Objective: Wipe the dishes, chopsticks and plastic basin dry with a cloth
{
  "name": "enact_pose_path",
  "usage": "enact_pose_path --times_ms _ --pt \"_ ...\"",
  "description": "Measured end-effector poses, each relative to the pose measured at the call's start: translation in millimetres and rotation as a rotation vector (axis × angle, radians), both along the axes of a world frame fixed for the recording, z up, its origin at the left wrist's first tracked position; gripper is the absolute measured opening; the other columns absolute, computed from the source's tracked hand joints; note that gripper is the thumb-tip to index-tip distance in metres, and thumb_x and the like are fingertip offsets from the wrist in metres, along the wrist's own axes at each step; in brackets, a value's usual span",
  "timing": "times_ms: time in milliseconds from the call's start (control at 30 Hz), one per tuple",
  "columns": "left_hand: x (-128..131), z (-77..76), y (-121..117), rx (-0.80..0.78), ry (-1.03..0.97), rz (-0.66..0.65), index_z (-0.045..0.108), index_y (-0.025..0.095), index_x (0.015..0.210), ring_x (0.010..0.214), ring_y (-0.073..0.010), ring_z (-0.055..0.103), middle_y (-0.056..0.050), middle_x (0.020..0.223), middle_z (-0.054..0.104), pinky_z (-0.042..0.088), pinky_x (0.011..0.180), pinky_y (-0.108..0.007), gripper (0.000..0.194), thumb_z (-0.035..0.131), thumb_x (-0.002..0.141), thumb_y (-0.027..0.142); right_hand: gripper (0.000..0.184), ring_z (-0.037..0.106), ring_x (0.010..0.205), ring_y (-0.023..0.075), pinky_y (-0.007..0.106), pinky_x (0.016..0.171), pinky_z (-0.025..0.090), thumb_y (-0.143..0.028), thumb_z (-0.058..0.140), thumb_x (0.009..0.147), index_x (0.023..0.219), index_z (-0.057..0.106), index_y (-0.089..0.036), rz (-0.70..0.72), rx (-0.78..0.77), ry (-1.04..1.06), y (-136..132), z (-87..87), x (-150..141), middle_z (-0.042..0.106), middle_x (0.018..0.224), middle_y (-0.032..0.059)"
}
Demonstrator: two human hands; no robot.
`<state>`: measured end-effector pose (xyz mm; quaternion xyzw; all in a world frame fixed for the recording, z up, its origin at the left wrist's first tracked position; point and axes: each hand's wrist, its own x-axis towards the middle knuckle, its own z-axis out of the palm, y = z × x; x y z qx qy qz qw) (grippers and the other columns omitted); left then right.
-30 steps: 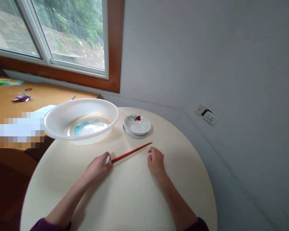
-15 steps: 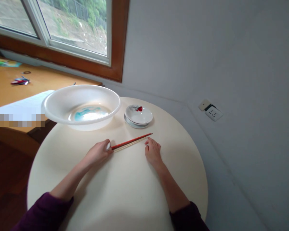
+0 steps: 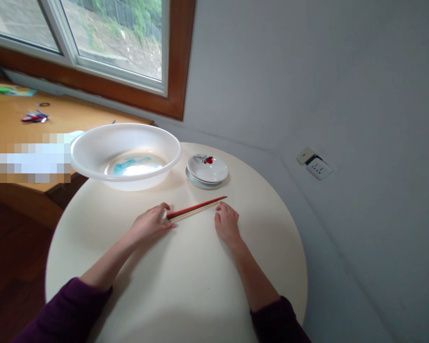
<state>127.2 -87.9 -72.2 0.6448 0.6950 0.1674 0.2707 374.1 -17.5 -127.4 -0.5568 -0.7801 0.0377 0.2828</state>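
Note:
A pair of chopsticks (image 3: 197, 208), one red and one pale, lies slanted across the round cream table (image 3: 186, 286). My left hand (image 3: 150, 223) covers their near left end, the fingers curled over it. My right hand (image 3: 227, 224) rests palm down on the table, fingers loosely apart, fingertips right beside the chopsticks' far tips and holding nothing. Behind the chopsticks sits a small stack of white saucers (image 3: 207, 169), the top one bearing a red flower.
A large white plastic basin (image 3: 93, 164) with a blue patch inside stands at the table's back left. A wooden desk (image 3: 10, 131) with small items runs under the window (image 3: 110, 43). A wall outlet (image 3: 318, 167) sits low on the grey wall at right.
The view has tipped down and drawn back, so both purple sleeves now show. My left hand's fingers have closed further over the chopsticks' end. The right hand stays by the tips.

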Motion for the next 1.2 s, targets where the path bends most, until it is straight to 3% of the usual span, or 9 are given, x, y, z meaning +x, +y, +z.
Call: enact_pose_path --times_ms 100,200,333,467,733,967,1200 --pt "2 -1.4 -1 0.012 0.035 -0.001 0.052 0.024 0.104 0.1 -0.0255 0.057 -0.006 0.113 0.062 0.04 0.075 -0.03 0.042 0.057 0.069 0.047 0.032 0.046 0.119 0.0212 0.038 0.099 0.027 -0.015 0.04 0.084 0.112 0.054 -0.013 0.066 0.024 -0.037 -6 5.6 -10 0.056 0.125 0.0136" --pt "-1 -2.7 1 0.012 0.01 0.013 0.051 0.024 0.106 0.098 -0.0262 0.058 -0.008 0.112 0.063 0.04 0.076 -0.031 0.049 0.058 0.068 0.052 0.043 0.032 0.132 0.021 0.042 0.106 0.018 -0.021 0.036 0.091 0.132 0.041 -0.011 0.233 0.02 -0.164 -17 11.6 -29 0.042 0.14 0.0133" --pt "-5 -2.8 3 0.026 -0.064 0.027 0.051 0.021 0.109 0.089 -0.0261 0.06 -0.008 0.099 0.065 0.042 0.073 -0.03 0.056 0.057 0.066 0.057 0.049 0.023 0.137 0.0226 0.046 0.11 0.012 -0.031 0.032 0.095 0.139 0.033 -0.01 0.378 -0.054 -0.289 -28 15.9 -53 0.03 0.147 0.013" --pt "-7 -0.7 2 0.031 -0.132 0.035 0.05 0.02 0.107 0.086 -0.0258 0.06 -0.008 0.096 0.065 0.042 0.072 -0.03 0.052 0.057 0.066 0.052 0.048 0.025 0.136 0.0236 0.047 0.11 0.017 -0.031 0.028 0.096 0.139 0.034 -0.009 0.388 -0.155 -0.319 -30 15.9 -60 0.032 0.146 0.0129" --pt "-12 -5.6 3 0.07 -0.199 0.076 0.052 0.021 0.107 0.09 -0.026 0.059 -0.01 0.101 0.064 0.043 0.076 -0.031 0.053 0.059 0.065 0.053 0.047 0.027 0.135 0.0224 0.045 0.11 0.022 -0.029 0.029 0.096 0.139 0.035 -0.013 0.385 -0.159 -0.301 -30 14.1 -54 0.037 0.144 0.01" --pt "-15 -11.1 5 0.081 -0.185 0.117 0.053 0.02 0.105 0.087 -0.0252 0.06 -0.01 0.095 0.065 0.044 0.074 -0.031 0.051 0.053 0.069 0.056 0.047 0.03 0.134 0.0214 0.043 0.109 0.024 -0.028 0.028 0.095 0.139 0.036 -0.012 0.338 -0.128 -0.319 -35 4.8 -25 0.038 0.142 0.0102" --pt "-13 -12.3 5 0.155 -0.272 0.2 0.053 0.021 0.1 0.077 -0.0215 0.057 -0.006 0.085 0.062 0.043 0.069 -0.03 0.043 0.042 0.077 0.055 0.048 0.03 0.134 0.0209 0.043 0.109 0.024 -0.029 0.027 0.094 0.137 0.039 -0.012 0.114 -0.151 -0.328 -9 -8.8 55 0.039 0.142 0.0116"
